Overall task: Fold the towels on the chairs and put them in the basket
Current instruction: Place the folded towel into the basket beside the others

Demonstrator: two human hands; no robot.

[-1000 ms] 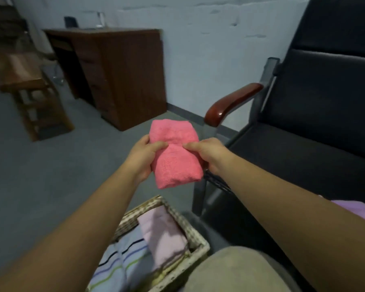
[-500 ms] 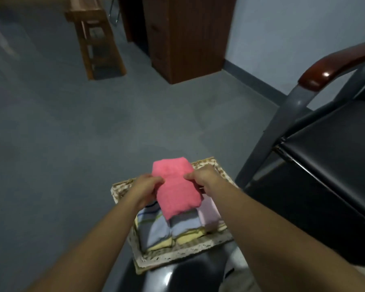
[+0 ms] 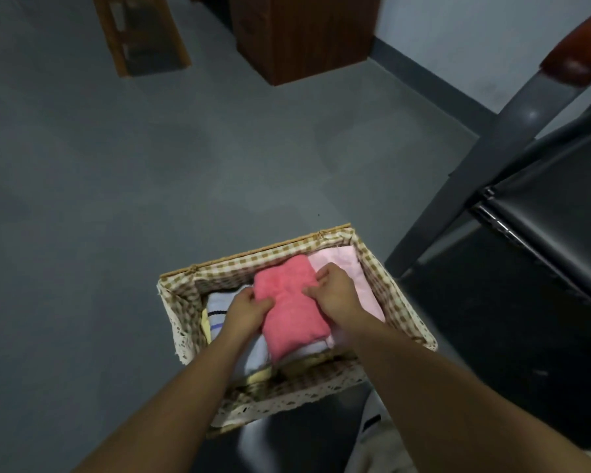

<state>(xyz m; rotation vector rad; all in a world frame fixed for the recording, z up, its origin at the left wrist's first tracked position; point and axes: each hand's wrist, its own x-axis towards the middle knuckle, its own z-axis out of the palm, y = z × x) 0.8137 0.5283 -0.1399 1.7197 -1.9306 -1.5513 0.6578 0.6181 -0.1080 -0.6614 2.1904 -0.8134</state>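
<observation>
Folded pink terry towel (image 3: 289, 308) covers most of striped pale-blue towel (image 3: 217, 314) and light-pink towel (image 3: 338, 264) beneath. Black padded armchair (image 3: 560, 206) cut by right edge; brown wooden cabinet (image 3: 304, 32) by top.

Both forearms extended forward and down, converging. Left grip (image 3: 249, 310), right grip (image 3: 333, 290): fingers curled, pinching.

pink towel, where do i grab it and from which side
Pinch the pink towel by its long edges near the middle, from above, as the left hand and right hand do. It is a thick folded bundle, so side pinches likely hold the folds shut, and the basket walls block sideways reach.
</observation>
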